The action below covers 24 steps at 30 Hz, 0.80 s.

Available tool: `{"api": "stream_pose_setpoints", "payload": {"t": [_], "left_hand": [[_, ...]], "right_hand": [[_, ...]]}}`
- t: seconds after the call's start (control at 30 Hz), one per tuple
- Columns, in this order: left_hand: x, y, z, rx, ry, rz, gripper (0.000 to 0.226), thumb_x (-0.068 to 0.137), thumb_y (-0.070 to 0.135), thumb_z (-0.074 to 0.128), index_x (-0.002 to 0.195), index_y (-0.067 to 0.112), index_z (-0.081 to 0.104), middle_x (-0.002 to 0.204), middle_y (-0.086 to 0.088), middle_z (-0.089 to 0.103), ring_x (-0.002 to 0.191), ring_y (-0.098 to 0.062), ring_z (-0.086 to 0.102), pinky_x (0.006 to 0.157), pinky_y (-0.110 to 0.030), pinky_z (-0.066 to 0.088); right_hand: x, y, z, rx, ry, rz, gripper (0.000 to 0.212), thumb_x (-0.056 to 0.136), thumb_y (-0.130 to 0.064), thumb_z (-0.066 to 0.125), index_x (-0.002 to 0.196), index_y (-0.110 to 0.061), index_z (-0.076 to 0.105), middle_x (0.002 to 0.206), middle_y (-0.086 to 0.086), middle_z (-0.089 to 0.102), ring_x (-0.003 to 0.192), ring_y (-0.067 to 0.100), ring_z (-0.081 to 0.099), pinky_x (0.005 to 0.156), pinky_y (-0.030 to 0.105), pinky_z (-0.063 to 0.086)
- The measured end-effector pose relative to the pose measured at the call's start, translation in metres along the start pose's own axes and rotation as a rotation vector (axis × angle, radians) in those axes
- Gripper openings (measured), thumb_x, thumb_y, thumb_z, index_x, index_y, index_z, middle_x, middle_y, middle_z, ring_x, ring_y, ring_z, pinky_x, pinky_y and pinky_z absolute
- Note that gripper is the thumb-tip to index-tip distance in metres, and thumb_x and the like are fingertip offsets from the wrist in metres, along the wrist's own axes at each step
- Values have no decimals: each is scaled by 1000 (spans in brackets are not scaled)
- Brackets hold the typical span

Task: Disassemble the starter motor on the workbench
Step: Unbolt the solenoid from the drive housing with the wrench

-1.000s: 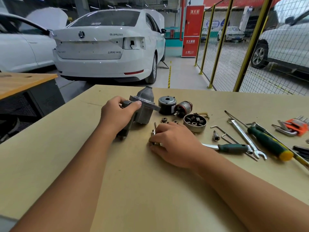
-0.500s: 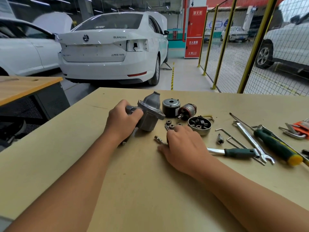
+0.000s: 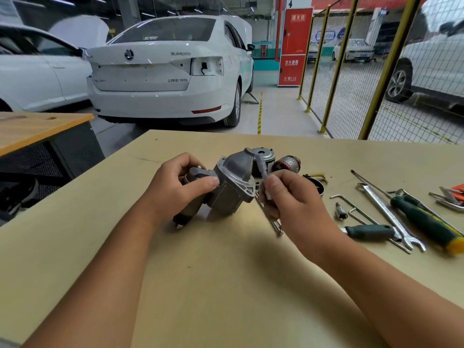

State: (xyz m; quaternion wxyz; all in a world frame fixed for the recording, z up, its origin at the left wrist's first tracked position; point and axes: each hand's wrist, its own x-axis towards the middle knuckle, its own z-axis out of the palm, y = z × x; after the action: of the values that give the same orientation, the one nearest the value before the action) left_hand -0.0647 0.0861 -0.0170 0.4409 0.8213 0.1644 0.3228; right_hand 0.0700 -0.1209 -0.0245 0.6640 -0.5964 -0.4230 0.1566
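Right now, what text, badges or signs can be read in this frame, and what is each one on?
"SUPERB": white car's boot lid, right of the round badge.
"消火栓": top of the red cabinet.
"灭火器箱": the cabinet's lower panel.
"火警119": bottom of that panel.
Chinese lettering low on the boot lid: too blurred.
Starter motor and tools: no readable text.

Matt cast metal on a smooth wooden bench

The starter housing (image 3: 233,182) is dull grey cast metal; the bench (image 3: 226,285) is pale, matt, smooth board. The wrench (image 3: 386,212) is bright polished steel, and the screwdriver (image 3: 424,222) handle is green plastic, slightly glossy.
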Motion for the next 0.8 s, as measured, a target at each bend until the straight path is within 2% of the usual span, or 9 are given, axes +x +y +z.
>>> {"api": "stream_pose_setpoints", "payload": {"t": [0.07, 0.1, 0.2, 0.33, 0.43, 0.47, 0.53, 0.63, 0.8], "left_hand": [[-1, 1, -1, -10, -5, 4, 48, 65, 59, 77, 93, 21, 68, 81, 8, 69, 70, -3, 60, 60, -17, 52], [-1, 1, -1, -12, -10, 6, 48, 65, 59, 77, 93, 21, 68, 82, 7, 70, 70, -2, 61, 60, -18, 53], [-2, 3, -3, -31, -28, -3, 50, 62, 58, 81, 94, 22, 69, 86, 4, 72, 73, -4, 64, 63, -21, 56], [-4, 5, -8, -80, -54, -34, 54, 55, 54, 89, 97, 24, 72, 91, 4, 76, 80, -12, 71, 70, -28, 63], [-5, 6, -10, -121, -69, -44, 58, 51, 47, 94, 99, 23, 72, 94, 0, 78, 85, -18, 74, 72, -28, 62], [-5, 6, -10, -128, -71, -49, 60, 50, 44, 95, 100, 21, 71, 95, -1, 78, 85, -18, 74, 72, -28, 62], [-4, 6, -11, -127, -69, -57, 58, 51, 37, 97, 100, 20, 71, 95, -2, 78, 85, -17, 74, 72, -28, 61], [-5, 6, -11, -116, -65, -57, 55, 53, 33, 97, 100, 22, 72, 96, -2, 78, 87, -20, 75, 73, -28, 61], [-4, 4, -10, -118, -48, -62, 47, 60, 26, 95, 99, 18, 72, 92, -3, 76, 82, -16, 71, 73, -28, 61]], "right_hand": [[2, -4, 0, 411, -64, 139, 11, 100, -17, 57, 94, -12, 65, 75, 8, 61, 54, 16, 39, 56, 29, 39], [2, -5, -1, 522, -101, 170, 14, 95, -16, 59, 107, -11, 66, 78, 13, 61, 54, 18, 40, 57, 32, 41], [4, -5, -8, 591, -229, 170, 48, 92, -10, 63, 138, -17, 56, 89, 22, 61, 57, 25, 50, 60, 38, 46], [11, -10, -10, 297, -268, 82, 40, 96, -10, 59, 132, -27, 62, 86, 17, 65, 56, 29, 57, 55, 37, 50], [26, -23, -3, 54, -200, -30, 28, 102, -10, 56, 123, -23, 68, 67, -5, 61, 47, 7, 50, 46, 23, 43], [33, -28, -1, -103, -193, -89, 26, 103, -10, 56, 122, -21, 70, 65, -14, 61, 49, 1, 53, 50, 14, 41], [46, -41, 5, -466, -217, -205, 20, 101, -15, 60, 115, -20, 73, 72, -23, 65, 66, -6, 61, 62, 10, 43], [59, -57, 15, -821, -283, -306, 15, 96, -22, 65, 105, -20, 77, 91, -16, 71, 84, 3, 64, 75, 22, 50], [75, -68, 29, -963, -420, -310, 14, 94, -21, 67, 101, -23, 78, 93, -11, 71, 82, 2, 62, 66, 4, 41]]}}
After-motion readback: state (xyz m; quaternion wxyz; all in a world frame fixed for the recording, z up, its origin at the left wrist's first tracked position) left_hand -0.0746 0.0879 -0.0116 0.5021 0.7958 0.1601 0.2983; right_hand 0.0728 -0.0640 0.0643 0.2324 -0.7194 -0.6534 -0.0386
